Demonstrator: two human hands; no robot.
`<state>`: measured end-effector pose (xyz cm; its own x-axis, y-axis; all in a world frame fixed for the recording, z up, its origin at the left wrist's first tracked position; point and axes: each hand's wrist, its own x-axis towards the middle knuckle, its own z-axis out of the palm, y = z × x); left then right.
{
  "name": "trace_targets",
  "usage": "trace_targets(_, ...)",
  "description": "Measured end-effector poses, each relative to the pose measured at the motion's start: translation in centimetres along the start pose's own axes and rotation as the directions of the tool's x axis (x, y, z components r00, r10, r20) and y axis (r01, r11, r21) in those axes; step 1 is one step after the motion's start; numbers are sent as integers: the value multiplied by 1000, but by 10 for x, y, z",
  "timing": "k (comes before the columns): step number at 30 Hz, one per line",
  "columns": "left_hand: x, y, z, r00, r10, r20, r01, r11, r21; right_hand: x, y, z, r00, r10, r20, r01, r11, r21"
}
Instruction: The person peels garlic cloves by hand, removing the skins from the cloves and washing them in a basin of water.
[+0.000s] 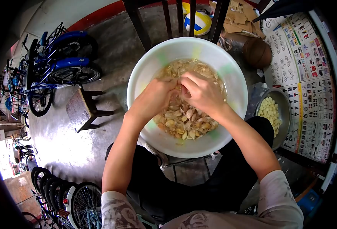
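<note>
At twelve o'clock from the garlic (189,119), whatever is fingertip-pinched, unseen, by left hand (157,96) and right hand (203,93) could, if wet, be dropped.

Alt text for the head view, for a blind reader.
Left hand and right hand meet over a large pale basin of wet garlic cloves. A metal bowl of peeled cloves sits to the right; bicycles and a stool stand left.

Two hands meet over a white basin (233,72) — garlic cloves (187,118) in water below.
</note>
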<state>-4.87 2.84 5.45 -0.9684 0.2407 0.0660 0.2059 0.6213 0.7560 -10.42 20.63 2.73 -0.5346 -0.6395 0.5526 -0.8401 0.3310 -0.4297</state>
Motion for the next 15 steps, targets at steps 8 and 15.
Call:
trace_targets(8, -14, -13, -7, 999, -19, -46, 19, 1000, -7, 0, 45, -4, 973, 221, -59, -199, 944, 263)
trace_targets(15, -16, -12, -4, 983, -183, 14, 183, 972, -147, -15, 81, 11, 812, 464, 353, -514, 855, 60)
